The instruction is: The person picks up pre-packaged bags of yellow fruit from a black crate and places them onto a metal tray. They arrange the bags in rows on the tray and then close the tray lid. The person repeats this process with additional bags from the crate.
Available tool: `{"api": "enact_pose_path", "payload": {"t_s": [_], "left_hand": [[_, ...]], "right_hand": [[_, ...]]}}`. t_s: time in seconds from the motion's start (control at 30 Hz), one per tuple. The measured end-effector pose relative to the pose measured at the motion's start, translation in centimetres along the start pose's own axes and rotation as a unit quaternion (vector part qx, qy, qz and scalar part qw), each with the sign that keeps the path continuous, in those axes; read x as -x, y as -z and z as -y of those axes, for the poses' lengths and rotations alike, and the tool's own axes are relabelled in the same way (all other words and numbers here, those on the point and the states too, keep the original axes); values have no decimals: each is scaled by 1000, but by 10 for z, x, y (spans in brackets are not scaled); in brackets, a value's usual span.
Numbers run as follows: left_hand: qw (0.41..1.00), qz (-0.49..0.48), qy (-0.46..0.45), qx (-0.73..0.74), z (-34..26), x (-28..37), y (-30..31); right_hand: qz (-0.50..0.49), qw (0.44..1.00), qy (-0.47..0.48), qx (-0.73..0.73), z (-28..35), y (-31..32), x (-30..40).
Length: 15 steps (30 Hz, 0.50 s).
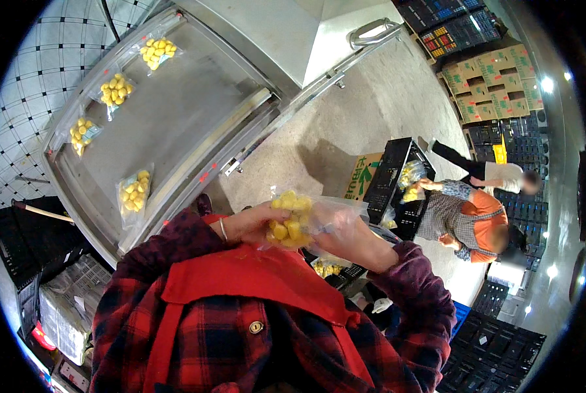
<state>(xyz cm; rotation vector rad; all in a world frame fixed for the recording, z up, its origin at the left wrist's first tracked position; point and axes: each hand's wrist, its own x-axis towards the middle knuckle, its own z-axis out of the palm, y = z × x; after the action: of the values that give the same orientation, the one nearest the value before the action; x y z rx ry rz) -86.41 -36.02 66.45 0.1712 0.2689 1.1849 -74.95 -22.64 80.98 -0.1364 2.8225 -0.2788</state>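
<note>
I hold a clear plastic bag of rounded yellow food pieces (290, 218) in front of my red apron (253, 272). My left hand (254, 221), with a white bracelet at the wrist, grips the bag's filled end. My right hand (339, 226) is at the loose, empty end, partly seen through the film. Ahead and to the left is the steel bed (190, 98) of what looks like a chamber vacuum sealer. Several similar bags lie along its left side, among them a far bag (158, 51) and a near bag (134, 192).
A black crate (394, 172) with yellow bags stands to the right; a person in an orange top (482, 216) reaches into it. Another person (502, 178) is behind. Stacked cartons (494, 86) and black crates (494, 344) line the right. A wrapped bundle (67, 314) lies at lower left.
</note>
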Motion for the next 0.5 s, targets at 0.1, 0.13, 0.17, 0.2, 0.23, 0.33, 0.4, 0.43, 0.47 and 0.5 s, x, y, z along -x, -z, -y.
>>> {"api": "enact_pose_path", "payload": {"t_s": [0.1, 0.13, 0.17, 0.2, 0.23, 0.33, 0.4, 0.43, 0.47, 0.5], "left_hand": [[1000, -12, -19, 13, 6, -5, 8], [1000, -8, -19, 16, 7, -5, 9], [1000, -4, -19, 19, 7, -4, 9], [1000, 2, -21, 22, 3, -2, 7], [999, 7, -25, 26, -3, 1, 4], [999, 9, -29, 17, -5, 3, 9], [999, 3, -23, 26, -2, 2, 13], [999, -2, -19, 41, 1, 1, 14], [998, -7, -14, 56, 2, 1, 15], [998, -10, -15, 59, 1, 2, 14]], "right_hand": [[-26, 999, 38, 23, -7, -14, -1], [-26, 999, 40, -15, -8, -11, -2], [-27, 997, 43, -52, -9, -3, -3], [-28, 994, 46, -90, -10, 4, -4], [-28, 990, 45, -134, -12, 13, -6], [-35, 972, 29, -232, -10, 27, -9], [-50, 965, 11, -258, -3, 20, -14], [-48, 965, -10, -258, -3, 16, -14], [-45, 965, -30, -258, -3, 12, -14], [-42, 964, -50, -258, -4, 10, -15]]}}
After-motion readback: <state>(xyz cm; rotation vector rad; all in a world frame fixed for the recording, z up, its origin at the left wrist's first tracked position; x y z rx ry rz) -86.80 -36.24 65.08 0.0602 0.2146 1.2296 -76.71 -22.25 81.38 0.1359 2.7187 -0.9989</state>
